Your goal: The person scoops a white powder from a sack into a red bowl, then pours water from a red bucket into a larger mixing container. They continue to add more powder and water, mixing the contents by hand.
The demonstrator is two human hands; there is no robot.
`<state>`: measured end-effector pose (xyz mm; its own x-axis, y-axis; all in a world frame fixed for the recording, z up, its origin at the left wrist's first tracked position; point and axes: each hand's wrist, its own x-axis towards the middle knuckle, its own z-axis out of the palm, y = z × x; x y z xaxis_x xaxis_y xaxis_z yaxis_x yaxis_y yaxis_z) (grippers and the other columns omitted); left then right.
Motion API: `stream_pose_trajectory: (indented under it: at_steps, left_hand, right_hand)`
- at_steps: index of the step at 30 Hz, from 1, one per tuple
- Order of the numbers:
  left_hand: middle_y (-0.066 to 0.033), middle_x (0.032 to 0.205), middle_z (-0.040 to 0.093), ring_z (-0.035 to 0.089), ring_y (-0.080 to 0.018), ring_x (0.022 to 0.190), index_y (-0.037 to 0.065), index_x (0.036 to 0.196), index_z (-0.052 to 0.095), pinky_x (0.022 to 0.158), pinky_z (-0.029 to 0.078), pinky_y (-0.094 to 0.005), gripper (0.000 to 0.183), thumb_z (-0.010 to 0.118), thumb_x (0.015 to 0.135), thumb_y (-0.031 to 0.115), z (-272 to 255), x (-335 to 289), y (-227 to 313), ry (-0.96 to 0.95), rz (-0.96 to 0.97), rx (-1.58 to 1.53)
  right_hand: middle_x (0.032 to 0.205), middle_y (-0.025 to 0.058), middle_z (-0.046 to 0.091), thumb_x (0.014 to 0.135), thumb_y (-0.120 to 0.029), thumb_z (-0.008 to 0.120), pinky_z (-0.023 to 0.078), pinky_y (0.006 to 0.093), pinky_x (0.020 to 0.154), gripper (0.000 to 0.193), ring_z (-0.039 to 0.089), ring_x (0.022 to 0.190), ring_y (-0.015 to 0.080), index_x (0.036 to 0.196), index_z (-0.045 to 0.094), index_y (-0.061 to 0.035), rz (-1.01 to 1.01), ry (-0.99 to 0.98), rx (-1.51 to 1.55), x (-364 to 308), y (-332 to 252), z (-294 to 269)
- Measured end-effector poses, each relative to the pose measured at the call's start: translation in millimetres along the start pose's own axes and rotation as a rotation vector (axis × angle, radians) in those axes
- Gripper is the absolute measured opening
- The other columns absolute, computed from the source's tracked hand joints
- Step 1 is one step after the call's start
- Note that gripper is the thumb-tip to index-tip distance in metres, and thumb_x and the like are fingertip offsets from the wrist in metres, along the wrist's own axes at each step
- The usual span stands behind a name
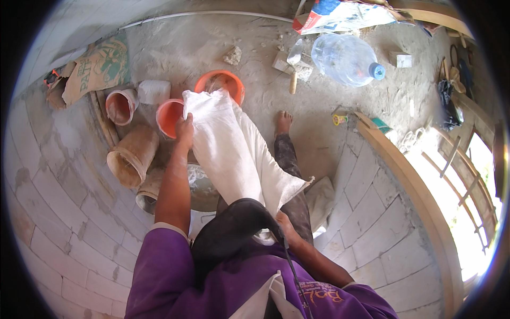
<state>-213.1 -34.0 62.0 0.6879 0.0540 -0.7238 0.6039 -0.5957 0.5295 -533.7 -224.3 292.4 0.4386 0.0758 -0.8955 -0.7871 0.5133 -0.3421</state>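
Purple shirt, white sack beyond, left edge in clenched left hand; right hand, hold unclear

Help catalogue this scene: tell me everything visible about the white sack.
The white sack looks like creased cloth, with a lengthwise fold and a pointed corner jutting right. It slants away to the left, apparently slack. The left hand grips its far left edge; the right hand is at its near end, grip unclear.
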Motion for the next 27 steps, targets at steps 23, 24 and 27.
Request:
stream_pose_trajectory:
  at_steps: [23, 24, 27]
  left_hand:
    - [-0.021, 0.096, 0.063, 0.06, -0.0287, 0.088, -0.008, 0.105, 0.057, 0.079, 0.044, -0.0394, 0.047, 0.047, 0.094, 0.036, 13, -58, -6, 0.132, -0.039, 0.125]
    - [-0.0214, 0.096, 0.063, 0.06, -0.0292, 0.088, -0.008, 0.104, 0.057, 0.079, 0.044, -0.0394, 0.047, 0.047, 0.094, 0.036, 13, -56, -2, 0.137, -0.048, 0.136]
    - [-0.0221, 0.096, 0.063, 0.061, -0.0306, 0.089, -0.009, 0.104, 0.057, 0.079, 0.044, -0.0399, 0.047, 0.047, 0.094, 0.036, 17, -62, 15, 0.136, -0.025, 0.086]
  right_hand:
    - [0.09, 0.0182, 0.062, 0.09, -0.02, 0.052, 0.05, 0.0373, 0.076, 0.026, 0.061, 0.085, 0.0335, 0.109, 0.056, -0.0021, -0.208, -0.151, -0.541, -59, -78, -36]
    - [0.091, 0.0172, 0.062, 0.09, -0.02, 0.052, 0.05, 0.0365, 0.076, 0.026, 0.062, 0.086, 0.0315, 0.109, 0.056, -0.0018, -0.299, -0.177, -0.618, -57, -77, -40]
    - [0.094, 0.0124, 0.064, 0.091, -0.019, 0.054, 0.049, 0.0335, 0.076, 0.027, 0.062, 0.087, 0.0226, 0.11, 0.055, -0.0002, -0.107, -0.093, -0.401, -62, -89, -33]
